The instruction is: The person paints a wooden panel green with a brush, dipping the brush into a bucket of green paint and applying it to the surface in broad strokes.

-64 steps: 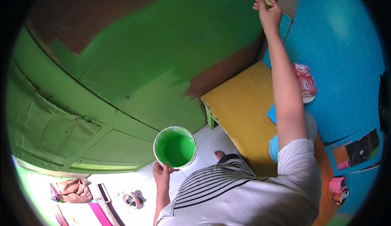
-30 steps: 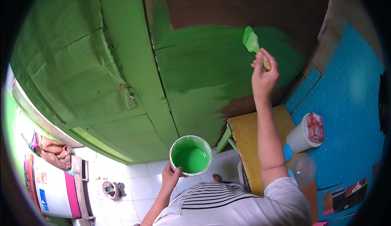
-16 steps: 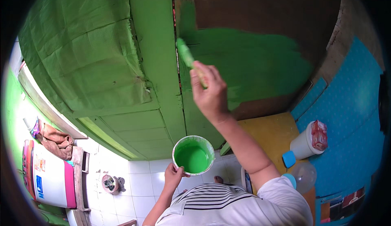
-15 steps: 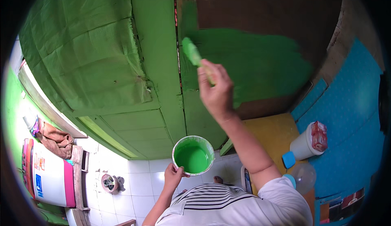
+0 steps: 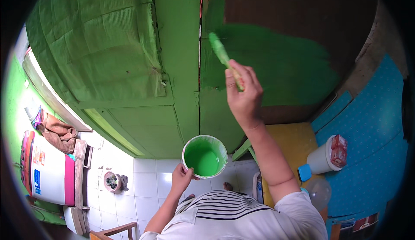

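Step in hand: brushing green paint onto the brown door panel (image 5: 298, 15). The right hand (image 5: 244, 95) has its grip closed around the handle of the paintbrush (image 5: 221, 54); the bristles lie on the panel's upper left, just beside the vertical seam, at the edge of the green patch (image 5: 276, 67). The left hand (image 5: 181, 177) grips the rim of the paint pot (image 5: 204, 156), held low and level, with green paint filling the bottom.

Judgement: much of the panel above and right of the patch is bare brown. The next move calls for even strokes along the seam, and a reload from the pot once the bristles run dry.

Count: one brush, one pot, two hands. Nearby: one white lidded jar (image 5: 322, 158), one yellow counter (image 5: 294, 142), one pink-and-white appliance (image 5: 47, 171).
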Tool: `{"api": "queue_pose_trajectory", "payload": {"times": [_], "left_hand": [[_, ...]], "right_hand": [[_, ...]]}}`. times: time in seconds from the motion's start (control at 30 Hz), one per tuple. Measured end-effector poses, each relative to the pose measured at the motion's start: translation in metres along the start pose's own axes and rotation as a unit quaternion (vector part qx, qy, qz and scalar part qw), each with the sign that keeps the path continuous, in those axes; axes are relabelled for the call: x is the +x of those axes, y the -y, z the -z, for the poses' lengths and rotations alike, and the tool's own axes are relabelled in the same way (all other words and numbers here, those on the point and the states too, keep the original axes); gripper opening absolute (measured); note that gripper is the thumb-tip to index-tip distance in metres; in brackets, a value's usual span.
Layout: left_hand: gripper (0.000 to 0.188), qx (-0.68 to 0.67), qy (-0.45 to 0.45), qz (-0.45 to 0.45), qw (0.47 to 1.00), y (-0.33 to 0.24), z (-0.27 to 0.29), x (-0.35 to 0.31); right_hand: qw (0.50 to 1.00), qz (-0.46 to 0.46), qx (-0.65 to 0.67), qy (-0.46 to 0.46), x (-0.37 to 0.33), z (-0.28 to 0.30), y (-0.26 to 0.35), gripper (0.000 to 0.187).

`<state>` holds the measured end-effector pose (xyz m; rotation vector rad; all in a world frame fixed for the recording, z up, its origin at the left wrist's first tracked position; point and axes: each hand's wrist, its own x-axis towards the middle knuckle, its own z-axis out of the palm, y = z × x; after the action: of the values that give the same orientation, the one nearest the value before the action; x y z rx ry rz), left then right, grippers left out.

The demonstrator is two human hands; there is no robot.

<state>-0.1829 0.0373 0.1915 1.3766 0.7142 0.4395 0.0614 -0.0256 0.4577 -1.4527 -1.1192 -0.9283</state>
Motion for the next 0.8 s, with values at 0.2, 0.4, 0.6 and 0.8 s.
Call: {"api": "queue_pose_trajectory", "payload": {"times": [0.2,0.4,0.6,0.8], "left_hand": [[0.021,-0.077,-0.007,-0.013,0.997,-0.003,-0.005,-0.004],[0.022,-0.058,-0.014,0.003,0.998,0.007,0.000,-0.001],[0.022,-0.036,-0.020,0.007,0.999,0.014,0.005,0.002],[0.023,-0.049,0.000,0.006,0.999,0.003,-0.005,0.004]], "right_hand": [[0.975,0.176,-0.045,0.130,0.027,0.008,0.001,0.032],[0.936,0.245,-0.131,0.215,0.066,0.028,-0.010,0.028],[0.914,0.280,-0.152,0.252,0.078,0.043,0.017,0.024],[0.915,0.254,-0.173,0.261,0.075,0.034,0.005,0.023]]}}
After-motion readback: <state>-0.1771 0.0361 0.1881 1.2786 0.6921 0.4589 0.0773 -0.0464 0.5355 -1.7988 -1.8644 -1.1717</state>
